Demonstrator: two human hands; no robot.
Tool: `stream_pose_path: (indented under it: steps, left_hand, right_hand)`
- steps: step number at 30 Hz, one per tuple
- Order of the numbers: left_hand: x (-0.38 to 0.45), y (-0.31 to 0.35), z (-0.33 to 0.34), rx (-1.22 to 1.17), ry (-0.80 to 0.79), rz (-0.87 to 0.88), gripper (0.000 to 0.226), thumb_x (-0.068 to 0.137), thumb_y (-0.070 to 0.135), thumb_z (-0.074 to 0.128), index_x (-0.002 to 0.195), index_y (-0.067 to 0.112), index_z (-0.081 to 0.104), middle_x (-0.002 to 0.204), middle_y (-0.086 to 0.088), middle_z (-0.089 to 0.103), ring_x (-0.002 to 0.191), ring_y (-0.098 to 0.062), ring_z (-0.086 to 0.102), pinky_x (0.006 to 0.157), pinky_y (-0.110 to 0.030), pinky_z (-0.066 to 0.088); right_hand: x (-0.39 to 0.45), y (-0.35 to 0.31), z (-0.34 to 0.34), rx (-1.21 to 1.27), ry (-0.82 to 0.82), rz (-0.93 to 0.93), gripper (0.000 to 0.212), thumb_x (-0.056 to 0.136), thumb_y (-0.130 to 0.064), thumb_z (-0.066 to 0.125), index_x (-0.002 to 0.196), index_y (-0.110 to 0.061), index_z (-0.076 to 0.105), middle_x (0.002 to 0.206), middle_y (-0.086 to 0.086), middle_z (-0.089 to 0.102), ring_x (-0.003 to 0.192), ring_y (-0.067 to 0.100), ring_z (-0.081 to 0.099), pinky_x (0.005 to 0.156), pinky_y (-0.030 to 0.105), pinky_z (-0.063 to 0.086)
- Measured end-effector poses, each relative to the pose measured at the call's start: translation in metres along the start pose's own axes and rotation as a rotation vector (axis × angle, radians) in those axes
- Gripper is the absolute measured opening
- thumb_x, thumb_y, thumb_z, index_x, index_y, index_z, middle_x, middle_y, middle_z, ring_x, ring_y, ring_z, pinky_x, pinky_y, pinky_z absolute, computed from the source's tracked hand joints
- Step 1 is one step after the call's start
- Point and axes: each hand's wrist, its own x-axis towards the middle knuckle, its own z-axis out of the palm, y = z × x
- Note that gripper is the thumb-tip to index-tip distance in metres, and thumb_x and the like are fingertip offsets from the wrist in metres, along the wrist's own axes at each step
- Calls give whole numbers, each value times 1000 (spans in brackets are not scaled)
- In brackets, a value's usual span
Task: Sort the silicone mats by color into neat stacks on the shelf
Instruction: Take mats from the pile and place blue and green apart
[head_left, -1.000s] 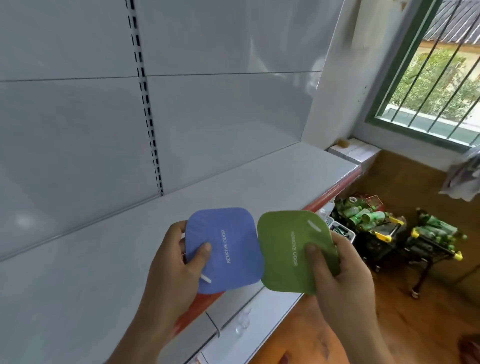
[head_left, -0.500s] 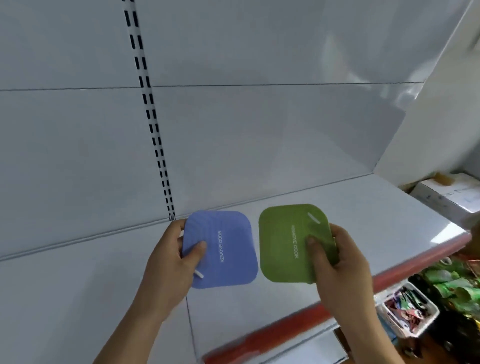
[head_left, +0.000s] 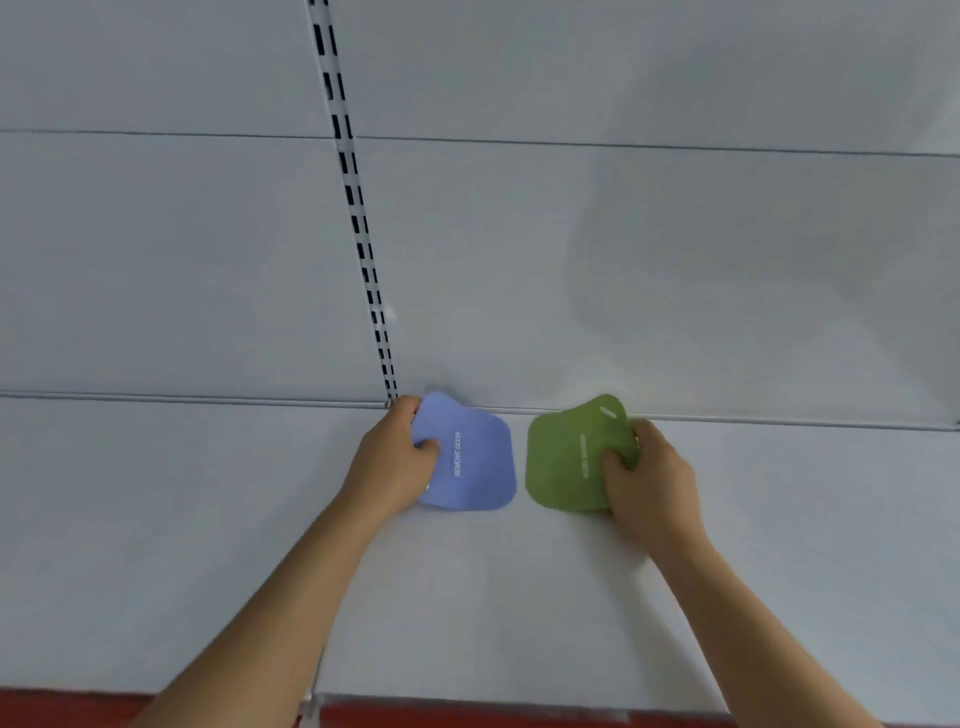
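Observation:
A blue silicone mat with white lettering is pinched at its left edge by my left hand. Beside it, a small gap apart, a green silicone mat is held at its right edge by my right hand. Both mats are down at the back of the white shelf, close to the back panel. Each mat's far corner curls upward. I cannot tell whether they rest fully on the shelf surface.
A slotted upright rail runs down the white back panel and meets the shelf just behind my left hand. The shelf's red front edge shows at the bottom. Bare shelf surface extends left and right of the mats.
Both hands have reached forward and lowered the mats from mid-air to the back of the shelf. The view has turned to face the shelf squarely; the floor and boxes are out of sight.

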Motion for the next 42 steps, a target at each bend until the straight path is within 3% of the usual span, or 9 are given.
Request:
stream_pose_path:
  steps: [5,11,17,25,30,36,42]
  left_hand:
    - [13,4,8,215,74,40,37,95,17,55,132,22,50,103,-9,67,91,-35,63,73,-41,53]
    - [21,-1,9,393,52,69,46,95,21,56,141,19,50,127,-4,65,113,-29,61,83,-36,48]
    - [31,-5,5,413,-6,64,46,100,24,58,145,17,49,138,-5,62,125,-29,58,94,-35,47]
    - [43,-17,-7,308,-57,77,42,95,23,64,137,19,58,128,-5,68,115,-29,62,93,-40,51]
    - [36,-8,3,607,96,122,41,96,36,64,124,9,53,122,-12,60,110,-35,61,82,-43,51]
    - [20,-11,6,760,137,135,35,99,44,55,115,14,64,119,-8,60,114,-34,54,82,-41,51]
    - [-11,-17,6,802,174,212,34,98,46,53,101,16,69,101,-4,67,97,-32,61,76,-38,49]
  right_hand:
    - [7,-4,4,-181,11,-61,31,93,-21,58,123,-16,52,79,0,58,74,30,51,65,37,43]
    - [7,-5,4,-474,9,-30,29,96,-36,52,119,-19,46,86,-1,54,76,31,51,63,36,40]
    - [12,1,3,-476,-24,-87,41,99,-41,52,134,-21,44,112,1,67,100,33,65,68,36,42]
    - [15,9,4,-509,-28,-97,50,99,-46,52,140,-20,38,116,1,65,104,32,63,68,37,44]
    - [15,12,7,-591,25,-110,72,96,-53,55,152,-15,31,132,7,53,119,33,50,83,43,51]
    - [8,12,5,-720,2,-187,57,97,-58,45,139,-21,54,150,9,40,145,31,30,111,45,38]
    - [-15,10,3,-697,-18,-345,55,97,-58,40,129,-20,63,148,10,50,146,33,33,112,46,39]
